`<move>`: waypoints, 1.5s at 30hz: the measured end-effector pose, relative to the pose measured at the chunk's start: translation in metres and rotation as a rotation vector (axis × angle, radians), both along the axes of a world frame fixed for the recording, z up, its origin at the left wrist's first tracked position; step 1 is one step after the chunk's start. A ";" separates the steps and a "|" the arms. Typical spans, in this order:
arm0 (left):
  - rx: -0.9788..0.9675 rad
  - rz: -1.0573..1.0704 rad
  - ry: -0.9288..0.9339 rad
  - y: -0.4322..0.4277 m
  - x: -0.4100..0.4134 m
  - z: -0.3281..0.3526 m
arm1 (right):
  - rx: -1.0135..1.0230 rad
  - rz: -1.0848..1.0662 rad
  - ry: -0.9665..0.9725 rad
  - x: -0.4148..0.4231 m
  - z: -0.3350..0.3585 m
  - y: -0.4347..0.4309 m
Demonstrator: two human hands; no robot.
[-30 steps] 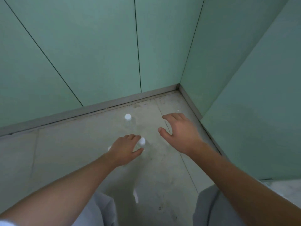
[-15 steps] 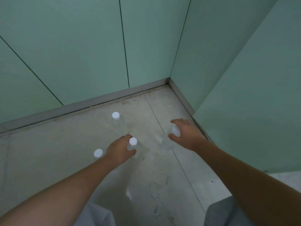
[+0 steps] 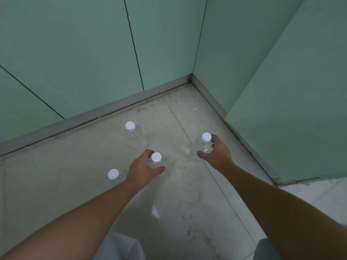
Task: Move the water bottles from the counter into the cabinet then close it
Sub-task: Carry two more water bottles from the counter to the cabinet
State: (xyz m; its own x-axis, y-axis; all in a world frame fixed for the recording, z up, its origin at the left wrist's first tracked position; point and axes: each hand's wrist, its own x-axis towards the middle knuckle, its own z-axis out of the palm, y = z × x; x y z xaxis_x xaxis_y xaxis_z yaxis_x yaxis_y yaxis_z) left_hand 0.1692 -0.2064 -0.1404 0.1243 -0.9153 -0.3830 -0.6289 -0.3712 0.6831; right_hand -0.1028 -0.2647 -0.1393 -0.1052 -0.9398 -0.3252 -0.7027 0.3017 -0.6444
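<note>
Four clear water bottles with white caps are seen on the pale stone surface (image 3: 65, 175), which is bounded at the back and on the right by green panels (image 3: 75, 53). The middle bottle (image 3: 156, 160) is gripped just under its cap by the left hand (image 3: 142, 170), whose fingers (image 3: 148, 152) are curled round the neck. The right bottle (image 3: 203, 145) is held in the same way by the right hand (image 3: 218, 155), with the thumb on the near side and the other fingers wrapped round the far side. Whether either bottle is lifted clear of the surface cannot be told from this view.

The far bottle (image 3: 132, 132) is left standing near the back edge, apart from both hands. The left bottle (image 3: 114, 175) stands just beside the left wrist and is not touched.

The task is judged to be at an early stage. No bottle is seen inside a cabinet, and no open cabinet is in view; which panel serves as its door cannot be told. The two gripped bottles are yet to be carried over, the two standing ones are yet to be picked up, and the cabinet is yet to be closed.
</note>
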 end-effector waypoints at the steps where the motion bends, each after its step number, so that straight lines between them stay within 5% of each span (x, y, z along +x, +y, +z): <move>1: 0.009 -0.002 -0.001 0.001 -0.001 0.000 | 0.002 -0.035 -0.018 0.002 -0.004 0.002; 11: 0.072 0.058 -0.033 0.003 -0.004 -0.004 | 0.015 -0.269 -0.107 0.024 -0.024 0.007; 21: -0.028 0.231 0.027 0.006 -0.018 0.039 | -0.067 -0.194 -0.098 0.030 0.027 0.024; 27: -0.033 0.312 0.114 0.069 -0.024 0.168 | -0.064 -0.211 -0.262 0.025 0.180 0.083; 35: 0.083 0.202 -0.032 0.151 -0.022 0.439 | -0.005 -0.206 -0.330 0.011 0.460 0.188; 40: 0.002 0.197 0.161 0.183 -0.026 0.612 | -0.036 -0.188 -0.432 0.010 0.623 0.223; 45: -0.111 0.322 0.391 0.210 -0.018 0.708 | -0.091 -0.148 -0.442 0.016 0.701 0.253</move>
State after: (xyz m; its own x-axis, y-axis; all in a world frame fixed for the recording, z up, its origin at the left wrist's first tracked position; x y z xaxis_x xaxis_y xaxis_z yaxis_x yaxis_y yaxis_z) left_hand 0.1508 0.0037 0.5673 0.2732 -0.8921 -0.3599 -0.1846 -0.4158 0.8905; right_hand -0.0867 -0.0115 0.5616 -0.1104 -0.9517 -0.2863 -0.3090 0.3067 -0.9002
